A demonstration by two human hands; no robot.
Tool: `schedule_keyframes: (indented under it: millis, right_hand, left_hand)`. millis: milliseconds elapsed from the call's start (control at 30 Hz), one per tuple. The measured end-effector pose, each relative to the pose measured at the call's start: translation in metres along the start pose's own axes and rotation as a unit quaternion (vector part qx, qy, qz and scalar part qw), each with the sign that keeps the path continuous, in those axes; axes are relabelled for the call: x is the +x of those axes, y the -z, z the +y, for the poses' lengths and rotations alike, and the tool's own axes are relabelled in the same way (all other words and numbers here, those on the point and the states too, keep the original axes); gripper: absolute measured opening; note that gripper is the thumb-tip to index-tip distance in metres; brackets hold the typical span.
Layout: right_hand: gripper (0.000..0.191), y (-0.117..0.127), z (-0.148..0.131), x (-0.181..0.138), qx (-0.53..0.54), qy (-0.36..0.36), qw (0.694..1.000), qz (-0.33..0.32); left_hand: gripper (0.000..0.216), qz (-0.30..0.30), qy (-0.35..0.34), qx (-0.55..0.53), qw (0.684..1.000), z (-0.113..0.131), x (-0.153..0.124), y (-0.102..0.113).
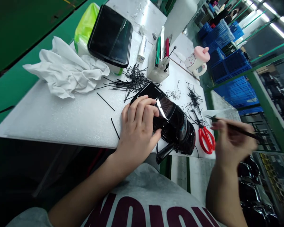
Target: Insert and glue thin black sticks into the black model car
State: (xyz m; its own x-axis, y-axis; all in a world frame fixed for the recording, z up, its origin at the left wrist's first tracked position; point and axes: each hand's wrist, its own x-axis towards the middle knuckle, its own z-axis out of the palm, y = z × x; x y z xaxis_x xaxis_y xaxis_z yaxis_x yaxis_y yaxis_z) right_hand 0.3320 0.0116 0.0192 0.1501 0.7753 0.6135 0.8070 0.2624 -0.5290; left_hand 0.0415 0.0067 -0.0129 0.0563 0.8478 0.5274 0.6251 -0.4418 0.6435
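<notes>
A glossy black model car (172,126) lies at the table's front edge, with one door (165,153) swung out towards me. My left hand (139,123) is closed over its rear part, fingers on top and thumb along the near side. My right hand (234,138) is raised to the right of the car, apart from it, and pinches slim dark tweezers (239,128); motion blurs them. Red-handled scissors (205,138) lie between the car and my right hand, their blades among black strips (194,99). A larger heap of black strips (134,78) lies behind the car.
Crumpled white cloth (68,69) lies at left beside a tablet-like black screen (111,36) and a green bag (86,25). Behind the car stand a pen holder (157,71), a small white box (142,49) and a pink-lidded mug (196,60). Blue crates (236,91) are stacked beyond.
</notes>
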Motion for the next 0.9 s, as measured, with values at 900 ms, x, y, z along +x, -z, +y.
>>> schedule_keyframes:
  millis: [900]
  right_hand:
    - [0.026, -0.033, 0.007, 0.073, -0.067, 0.200, 0.925, -0.315]
  left_hand:
    - [0.033, 0.010, -0.001, 0.009, 1.000, -0.005, -0.003, 0.000]
